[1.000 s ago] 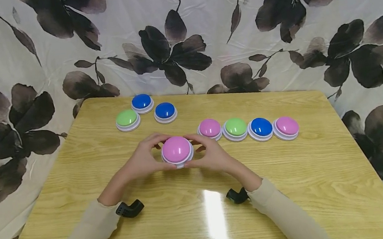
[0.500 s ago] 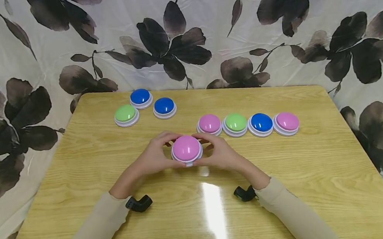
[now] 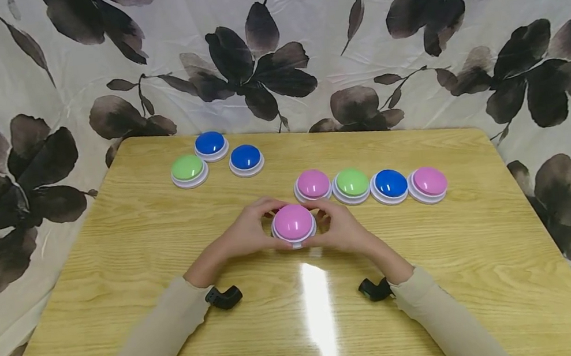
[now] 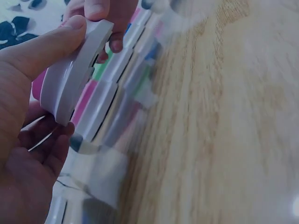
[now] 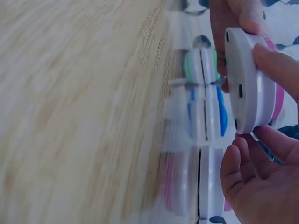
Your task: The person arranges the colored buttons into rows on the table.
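Note:
A pink-domed push button (image 3: 293, 222) with a white base is held between both hands above the table. My left hand (image 3: 250, 228) grips its left side, thumb at the near edge and fingers at the far edge. On the opposite side my right hand (image 3: 340, 227) grips it the same way. Both wrist views show the white base (image 5: 240, 79) lifted off the wood, its dark feet visible from below. Just beyond the hands stands a row: a pink button (image 3: 313, 184), a green button (image 3: 352, 183), a blue button (image 3: 390, 184) and another pink button (image 3: 429, 183).
Farther left on the wooden table (image 3: 117, 265) sit a green button (image 3: 187, 169) and two blue ones, a rear blue button (image 3: 211, 144) and a front blue button (image 3: 246, 158). A floral cloth (image 3: 154, 23) hangs behind the table's far edge.
Both hands have carried the held pink button to the right, to just in front of the row's left end. The other buttons stay in place; the head view has shifted slightly.

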Demonstrator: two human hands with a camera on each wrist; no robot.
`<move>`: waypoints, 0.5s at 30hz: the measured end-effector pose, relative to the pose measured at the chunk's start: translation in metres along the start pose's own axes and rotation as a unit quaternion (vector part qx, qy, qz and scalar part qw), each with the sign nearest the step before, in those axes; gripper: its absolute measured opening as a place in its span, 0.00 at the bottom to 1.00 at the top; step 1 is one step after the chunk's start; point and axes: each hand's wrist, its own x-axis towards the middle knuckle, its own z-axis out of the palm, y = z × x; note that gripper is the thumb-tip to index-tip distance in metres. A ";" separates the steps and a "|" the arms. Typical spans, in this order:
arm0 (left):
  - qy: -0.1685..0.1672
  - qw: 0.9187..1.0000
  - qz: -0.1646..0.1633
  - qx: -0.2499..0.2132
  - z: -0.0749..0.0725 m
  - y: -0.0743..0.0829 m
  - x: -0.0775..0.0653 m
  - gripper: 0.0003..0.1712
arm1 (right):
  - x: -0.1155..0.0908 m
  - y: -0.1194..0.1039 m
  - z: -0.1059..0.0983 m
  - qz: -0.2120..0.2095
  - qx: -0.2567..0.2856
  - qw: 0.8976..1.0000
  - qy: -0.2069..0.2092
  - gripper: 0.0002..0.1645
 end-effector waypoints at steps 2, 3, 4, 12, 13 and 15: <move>-0.004 1.000 0.002 0.000 0.003 -0.001 0.002 0.47 | -0.002 0.002 -0.002 0.003 -0.004 1.000 -0.003 0.45; -0.006 1.000 0.001 0.003 0.005 -0.001 0.004 0.47 | -0.002 0.004 -0.002 0.003 -0.006 1.000 -0.003 0.45; -0.007 1.000 0.001 0.004 0.007 -0.002 0.005 0.47 | -0.003 0.005 -0.003 0.005 -0.009 1.000 -0.003 0.45; -0.021 1.000 -0.001 0.009 0.018 -0.001 0.017 0.47 | -0.008 0.008 -0.013 0.004 -0.001 1.000 -0.005 0.42; -0.022 1.000 -0.002 0.008 0.019 -0.001 0.018 0.47 | -0.009 0.008 -0.014 0.004 0.000 1.000 -0.006 0.42; -0.026 1.000 -0.003 0.005 0.022 -0.001 0.020 0.46 | -0.008 0.016 -0.014 0.004 -0.001 1.000 -0.006 0.42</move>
